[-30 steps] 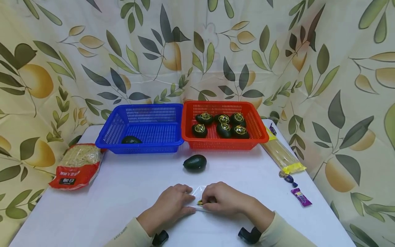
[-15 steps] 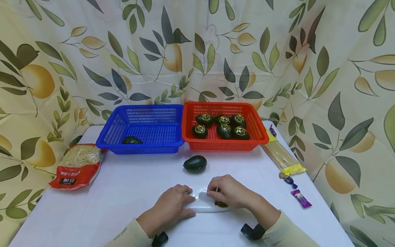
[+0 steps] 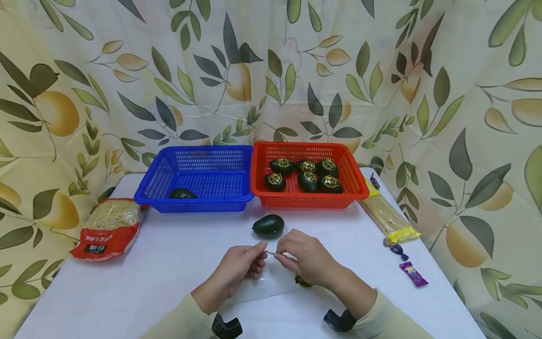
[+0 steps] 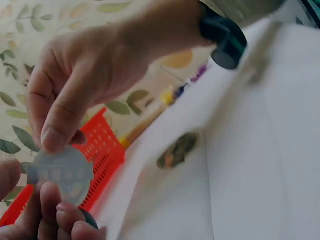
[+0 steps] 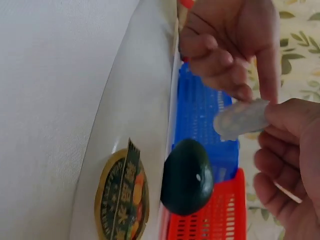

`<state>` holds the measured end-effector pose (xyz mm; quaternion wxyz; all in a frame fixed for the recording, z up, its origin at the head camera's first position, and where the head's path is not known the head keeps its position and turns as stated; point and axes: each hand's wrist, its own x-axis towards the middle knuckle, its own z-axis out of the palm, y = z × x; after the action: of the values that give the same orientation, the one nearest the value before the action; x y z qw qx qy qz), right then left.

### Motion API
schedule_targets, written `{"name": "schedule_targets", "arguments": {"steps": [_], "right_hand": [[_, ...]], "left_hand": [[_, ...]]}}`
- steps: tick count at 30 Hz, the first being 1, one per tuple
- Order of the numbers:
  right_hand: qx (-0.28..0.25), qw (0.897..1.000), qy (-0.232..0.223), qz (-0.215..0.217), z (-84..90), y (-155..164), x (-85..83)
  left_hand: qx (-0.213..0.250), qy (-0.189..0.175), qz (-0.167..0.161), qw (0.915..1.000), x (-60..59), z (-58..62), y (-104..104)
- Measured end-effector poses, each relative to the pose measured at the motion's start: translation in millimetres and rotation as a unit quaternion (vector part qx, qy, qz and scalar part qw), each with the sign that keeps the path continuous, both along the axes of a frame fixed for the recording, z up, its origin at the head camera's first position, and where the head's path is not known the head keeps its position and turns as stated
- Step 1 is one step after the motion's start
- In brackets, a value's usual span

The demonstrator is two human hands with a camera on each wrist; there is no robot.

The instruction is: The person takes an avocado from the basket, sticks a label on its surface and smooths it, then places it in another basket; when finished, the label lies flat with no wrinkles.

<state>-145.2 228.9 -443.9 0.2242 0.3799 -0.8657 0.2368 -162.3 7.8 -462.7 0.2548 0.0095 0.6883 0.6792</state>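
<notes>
Close over the table, my left hand [image 3: 237, 270] and right hand [image 3: 311, 259] meet at a thin round sticker [image 3: 270, 253]. My right thumb and forefinger pinch one side, and left fingertips pinch the other. The sticker's pale back [image 4: 65, 172] faces the left wrist view. Beneath lies a glossy clear-white backing sheet [image 3: 262, 288], carrying another sticker, a black-and-gold label [image 5: 122, 200] with a band across it. Just beyond the hands, a dark green avocado [image 3: 268, 226] rests on the white table.
A blue basket [image 3: 195, 206] with one avocado [image 3: 182, 193] stands at the back, beside a red basket [image 3: 305, 201] of several labelled avocados [image 3: 308, 181]. A red-and-clear food bag [image 3: 106, 230] lies left. Along the right edge lie a yellow-ended packet [image 3: 387, 212] and small wrapped sweets [image 3: 413, 274].
My right hand peeled a sticker from the sheet, moving right, then came back left and up. My left hand left the sheet, lifted and turned, and now pinches the sticker too.
</notes>
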Motion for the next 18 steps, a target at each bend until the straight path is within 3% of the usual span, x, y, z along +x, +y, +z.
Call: {"name": "schedule_targets", "arguments": {"steps": [2, 4, 8, 13, 18], "right_hand": [[-0.004, 1.0, 0.025, 0.007, -1.1, -2.3, -0.9], [-0.015, 1.0, 0.016, 0.003, -2.7, -3.3, -1.8], [-0.078, 0.992, -0.091, -0.045, -4.0, -2.8, -3.8], [-0.163, 0.949, -0.249, -0.107, -0.1, -2.0, -13.9], [-0.192, 0.904, -0.357, -0.135, 5.5, -0.9, -31.4]], "left_hand": [[0.01, -0.018, 0.016, 0.9997, -1.8, 2.4, 0.5], [0.005, -0.01, 0.025, 0.9996, -3.3, 4.2, -0.8], [-0.033, 0.055, 0.02, 0.9977, -6.9, 9.0, -6.8], [-0.078, 0.136, 0.002, 0.9876, -17.2, 16.3, -12.2], [-0.126, 0.185, -0.01, 0.9747, -33.9, 23.8, -10.6]]}}
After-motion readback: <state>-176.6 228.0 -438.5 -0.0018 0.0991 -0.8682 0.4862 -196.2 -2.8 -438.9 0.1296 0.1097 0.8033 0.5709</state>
